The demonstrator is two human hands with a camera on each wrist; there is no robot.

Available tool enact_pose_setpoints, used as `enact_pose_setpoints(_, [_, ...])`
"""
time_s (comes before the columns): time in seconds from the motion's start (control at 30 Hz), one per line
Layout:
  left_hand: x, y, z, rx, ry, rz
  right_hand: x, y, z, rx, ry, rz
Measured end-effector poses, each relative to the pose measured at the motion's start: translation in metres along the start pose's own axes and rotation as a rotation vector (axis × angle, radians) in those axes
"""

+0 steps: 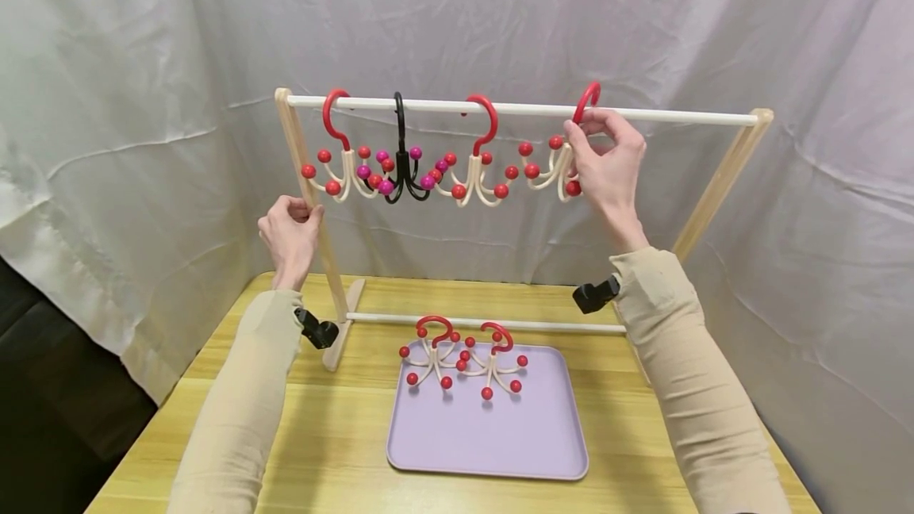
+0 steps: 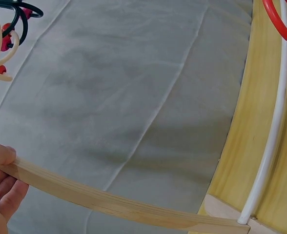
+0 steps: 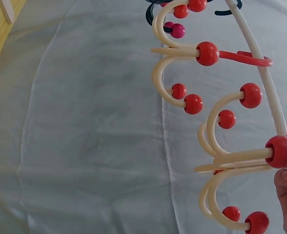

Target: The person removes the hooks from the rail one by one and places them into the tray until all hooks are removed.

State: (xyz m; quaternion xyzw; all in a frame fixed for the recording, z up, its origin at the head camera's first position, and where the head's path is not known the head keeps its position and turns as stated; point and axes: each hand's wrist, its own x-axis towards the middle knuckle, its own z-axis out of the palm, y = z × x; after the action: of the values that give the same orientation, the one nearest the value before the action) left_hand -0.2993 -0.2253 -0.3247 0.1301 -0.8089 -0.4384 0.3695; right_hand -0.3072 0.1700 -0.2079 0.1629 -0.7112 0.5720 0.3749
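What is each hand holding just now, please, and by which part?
The right hand holds a cream hanger by its stem below the red hook. The left hand grips the rack by its left post.

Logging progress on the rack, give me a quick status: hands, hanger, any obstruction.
Left hand grips rack post. Right hand holds red-hooked hanger at the rail. Three hangers hung, two on purple tray. Nothing blocking.

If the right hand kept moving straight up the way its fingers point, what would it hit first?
Probably the white rail: the right hand holds a hanger just below it, the red hook beside the rail. Depth is unclear.
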Motion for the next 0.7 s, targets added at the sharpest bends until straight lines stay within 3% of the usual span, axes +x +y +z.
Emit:
enact_pose_setpoints(0.33, [0.001, 0.001, 0.0, -0.004, 0.012, 0.011, -0.007, -0.003, -0.02, 0.016, 0.011, -0.002])
enact_pose_setpoints(0.7, [0.0, 0.001, -0.001, -0.002, -0.003, -0.001, -0.022, 0.005, -0.037, -0.058, 0.031, -0.012])
